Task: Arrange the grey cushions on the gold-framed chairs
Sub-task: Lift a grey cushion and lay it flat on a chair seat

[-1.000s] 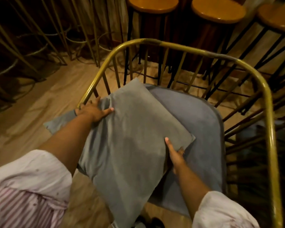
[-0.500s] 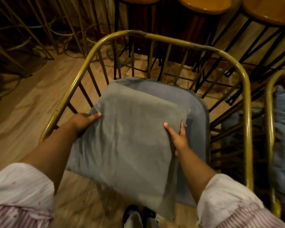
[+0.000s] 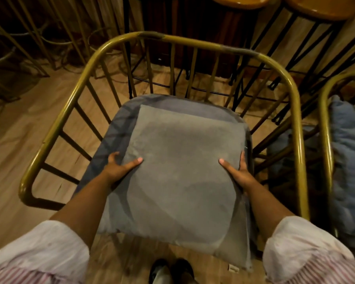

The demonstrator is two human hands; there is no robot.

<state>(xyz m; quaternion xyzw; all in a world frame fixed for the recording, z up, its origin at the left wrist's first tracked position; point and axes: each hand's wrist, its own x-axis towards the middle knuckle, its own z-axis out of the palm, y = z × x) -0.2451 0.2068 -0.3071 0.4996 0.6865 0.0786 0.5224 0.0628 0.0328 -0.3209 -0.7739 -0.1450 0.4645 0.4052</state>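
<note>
Wood flooring (image 3: 35, 124) underfoot; grey cushion (image 3: 182, 177), judged soft, light and floppy, is held over the blue seat pad (image 3: 119, 128) of the gold-framed chair (image 3: 193, 41), pinched at its side edges by left hand (image 3: 119, 168) and right hand (image 3: 239, 172).

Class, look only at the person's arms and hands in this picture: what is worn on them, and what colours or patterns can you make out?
Both forearms are bare below pale pinkish-white sleeves pushed up near the elbows. The left sleeve and right sleeve look plain at the cuff, with red-and-white stripes nearer the body. The left hand and right hand wear no gloves; no rings or watch show.
</note>
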